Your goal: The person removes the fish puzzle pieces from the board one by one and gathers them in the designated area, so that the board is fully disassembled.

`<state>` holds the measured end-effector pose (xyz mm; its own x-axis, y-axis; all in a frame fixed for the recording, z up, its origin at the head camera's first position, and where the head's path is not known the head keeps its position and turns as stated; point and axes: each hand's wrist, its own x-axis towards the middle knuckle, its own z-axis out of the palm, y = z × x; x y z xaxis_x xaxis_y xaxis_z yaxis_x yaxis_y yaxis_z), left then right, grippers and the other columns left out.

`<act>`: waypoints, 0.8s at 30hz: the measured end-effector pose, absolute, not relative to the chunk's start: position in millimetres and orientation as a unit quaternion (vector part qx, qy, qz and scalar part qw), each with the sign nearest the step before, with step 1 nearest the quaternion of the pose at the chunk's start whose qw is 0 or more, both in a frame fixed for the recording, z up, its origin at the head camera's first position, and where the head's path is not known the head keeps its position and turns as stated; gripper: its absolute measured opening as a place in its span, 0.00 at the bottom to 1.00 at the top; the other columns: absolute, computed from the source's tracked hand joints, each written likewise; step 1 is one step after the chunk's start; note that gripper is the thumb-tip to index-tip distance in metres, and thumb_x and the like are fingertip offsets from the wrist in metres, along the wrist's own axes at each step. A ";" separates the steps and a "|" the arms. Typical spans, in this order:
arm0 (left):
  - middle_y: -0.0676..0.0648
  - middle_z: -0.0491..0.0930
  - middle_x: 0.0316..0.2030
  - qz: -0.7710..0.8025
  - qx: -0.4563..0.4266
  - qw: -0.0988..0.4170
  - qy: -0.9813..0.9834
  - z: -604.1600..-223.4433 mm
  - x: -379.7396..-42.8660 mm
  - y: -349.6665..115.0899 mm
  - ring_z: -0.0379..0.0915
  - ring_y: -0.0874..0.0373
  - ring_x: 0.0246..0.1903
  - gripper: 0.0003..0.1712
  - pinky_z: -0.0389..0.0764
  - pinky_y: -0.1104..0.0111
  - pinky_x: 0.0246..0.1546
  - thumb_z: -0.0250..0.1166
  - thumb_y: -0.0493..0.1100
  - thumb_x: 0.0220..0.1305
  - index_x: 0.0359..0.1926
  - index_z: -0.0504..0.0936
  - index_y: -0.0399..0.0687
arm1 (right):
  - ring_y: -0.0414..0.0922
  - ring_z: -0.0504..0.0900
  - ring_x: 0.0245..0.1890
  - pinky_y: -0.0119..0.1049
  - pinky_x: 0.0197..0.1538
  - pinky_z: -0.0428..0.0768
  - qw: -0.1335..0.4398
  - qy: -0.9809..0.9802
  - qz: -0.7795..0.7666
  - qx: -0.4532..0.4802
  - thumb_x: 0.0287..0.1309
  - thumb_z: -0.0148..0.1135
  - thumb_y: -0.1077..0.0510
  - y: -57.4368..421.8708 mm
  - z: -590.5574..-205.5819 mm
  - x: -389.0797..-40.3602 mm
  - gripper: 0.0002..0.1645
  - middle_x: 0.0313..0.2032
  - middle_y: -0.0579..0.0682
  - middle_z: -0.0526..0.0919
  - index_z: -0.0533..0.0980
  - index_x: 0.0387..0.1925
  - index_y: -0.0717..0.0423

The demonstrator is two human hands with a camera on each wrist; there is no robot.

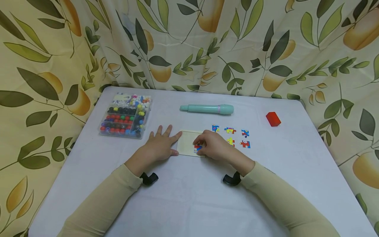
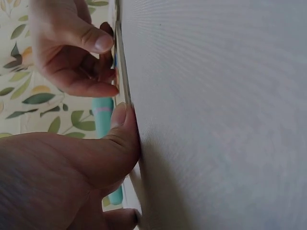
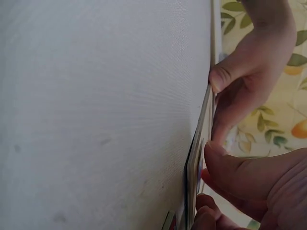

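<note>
A pale, shallow rectangular puzzle board (image 1: 186, 143) lies flat on the white-covered table. My left hand (image 1: 160, 144) has its fingers spread, with the thumb and index finger touching the board's left edge. Over the right part of the board, my right hand (image 1: 215, 144) pinches a red and blue jigsaw piece (image 1: 197, 148) between thumb and fingers, low against the board. That hand partly covers the piece. From the right wrist view, the right thumb (image 3: 240, 170) sits at the piece, just above the board's edge (image 3: 192, 172).
Several loose jigsaw pieces (image 1: 245, 144) lie right of the board. A clear compartment box of coloured beads (image 1: 121, 118) stands at the left, a mint-green tube (image 1: 207, 109) behind the board, and a red block (image 1: 273, 119) at the right. Patterned cloth (image 1: 189, 49) hangs behind the table.
</note>
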<state>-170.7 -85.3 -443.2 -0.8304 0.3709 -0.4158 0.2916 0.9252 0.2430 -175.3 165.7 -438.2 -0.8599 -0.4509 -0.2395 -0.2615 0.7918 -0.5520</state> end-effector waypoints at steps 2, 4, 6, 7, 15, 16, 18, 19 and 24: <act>0.41 0.36 0.88 0.085 0.174 0.232 0.953 -443.9 -170.6 -85.2 0.30 0.28 0.86 0.51 0.45 0.28 0.81 0.64 0.68 0.73 0.87 0.47 0.75 | 0.45 0.80 0.47 0.40 0.51 0.80 0.181 0.931 -0.252 -0.190 0.58 0.82 0.56 164.8 -438.7 -174.9 0.19 0.47 0.47 0.84 0.89 0.52 0.46; 0.41 0.37 0.88 0.085 0.173 0.231 0.954 -444.2 -170.5 -85.0 0.30 0.28 0.86 0.51 0.44 0.27 0.80 0.64 0.68 0.73 0.87 0.47 0.74 | 0.46 0.80 0.46 0.40 0.51 0.80 0.178 0.933 -0.248 -0.190 0.58 0.83 0.56 164.2 -438.3 -174.4 0.19 0.47 0.47 0.83 0.89 0.51 0.46; 0.41 0.37 0.88 0.084 0.173 0.230 0.954 -444.2 -170.3 -84.9 0.30 0.28 0.86 0.51 0.44 0.27 0.80 0.64 0.68 0.73 0.87 0.48 0.74 | 0.46 0.79 0.45 0.40 0.50 0.79 0.177 0.933 -0.248 -0.189 0.57 0.83 0.57 163.5 -438.1 -174.1 0.18 0.46 0.47 0.83 0.89 0.50 0.46; 0.40 0.37 0.88 0.083 0.172 0.230 0.954 -444.0 -170.3 -84.8 0.30 0.28 0.86 0.51 0.44 0.26 0.80 0.64 0.68 0.73 0.87 0.48 0.74 | 0.46 0.79 0.44 0.40 0.50 0.79 0.177 0.933 -0.248 -0.190 0.57 0.83 0.57 163.2 -438.2 -173.9 0.17 0.46 0.47 0.83 0.89 0.48 0.46; 0.40 0.37 0.88 0.085 0.172 0.229 0.954 -444.4 -170.6 -84.3 0.30 0.27 0.86 0.51 0.44 0.27 0.80 0.64 0.68 0.73 0.87 0.48 0.75 | 0.45 0.78 0.40 0.38 0.47 0.78 0.176 0.931 -0.257 -0.190 0.57 0.83 0.60 161.8 -440.1 -173.5 0.13 0.43 0.46 0.82 0.89 0.42 0.45; 0.40 0.37 0.88 0.085 0.172 0.228 0.955 -444.5 -170.5 -84.4 0.30 0.27 0.86 0.51 0.44 0.27 0.80 0.64 0.68 0.73 0.87 0.48 0.75 | 0.45 0.78 0.40 0.38 0.47 0.78 0.176 0.931 -0.256 -0.191 0.57 0.82 0.60 161.7 -440.4 -173.6 0.13 0.43 0.46 0.82 0.88 0.42 0.45; 0.40 0.37 0.88 0.084 0.172 0.228 0.955 -444.7 -170.5 -84.5 0.30 0.27 0.86 0.51 0.44 0.27 0.80 0.64 0.68 0.73 0.87 0.48 0.74 | 0.45 0.78 0.41 0.39 0.48 0.79 0.176 0.931 -0.254 -0.193 0.57 0.82 0.60 161.2 -440.9 -173.3 0.13 0.44 0.47 0.82 0.88 0.42 0.46; 0.40 0.37 0.88 0.084 0.172 0.228 0.955 -444.8 -170.5 -84.5 0.30 0.28 0.86 0.51 0.44 0.27 0.80 0.64 0.68 0.73 0.87 0.48 0.74 | 0.45 0.78 0.42 0.40 0.49 0.79 0.176 0.932 -0.252 -0.192 0.57 0.82 0.60 160.8 -441.0 -172.9 0.12 0.44 0.47 0.82 0.88 0.42 0.47; 0.40 0.37 0.88 0.086 0.173 0.228 0.954 -444.2 -170.1 -84.8 0.30 0.27 0.86 0.51 0.44 0.27 0.80 0.64 0.67 0.74 0.87 0.48 0.74 | 0.45 0.79 0.43 0.41 0.52 0.80 0.173 0.935 -0.245 -0.187 0.57 0.81 0.61 158.8 -440.9 -171.4 0.12 0.44 0.47 0.81 0.87 0.41 0.47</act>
